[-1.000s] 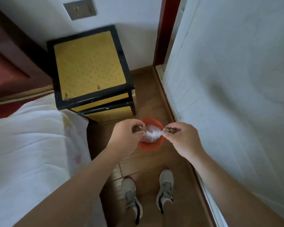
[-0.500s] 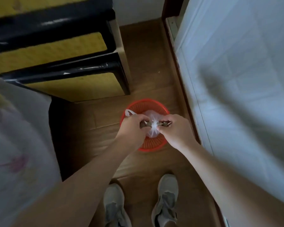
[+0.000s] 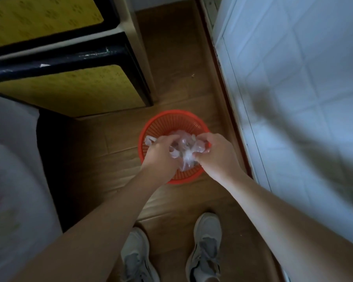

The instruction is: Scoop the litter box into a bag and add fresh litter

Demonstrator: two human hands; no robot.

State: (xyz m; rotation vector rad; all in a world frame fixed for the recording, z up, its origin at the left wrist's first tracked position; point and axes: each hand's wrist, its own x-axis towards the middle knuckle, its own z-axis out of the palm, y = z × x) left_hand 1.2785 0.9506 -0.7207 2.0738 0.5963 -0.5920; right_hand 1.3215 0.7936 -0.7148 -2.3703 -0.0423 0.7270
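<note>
A round red slatted basket stands on the wooden floor. Inside it sits a clear plastic bag, crumpled, with dark bits showing through. My left hand grips the bag's left side over the basket. My right hand grips the bag's right side. Both hands reach down into the basket and cover much of the bag. No litter box or scoop is in view.
A black-framed stool with yellow panels stands at the upper left, close to the basket. White bedding fills the left edge. A white tiled wall runs along the right. My two grey shoes stand just below the basket.
The view has dropped closer to the floor. My hands, pulling the bag's ends apart above the basket a second ago, have come together and lowered the bag into it.
</note>
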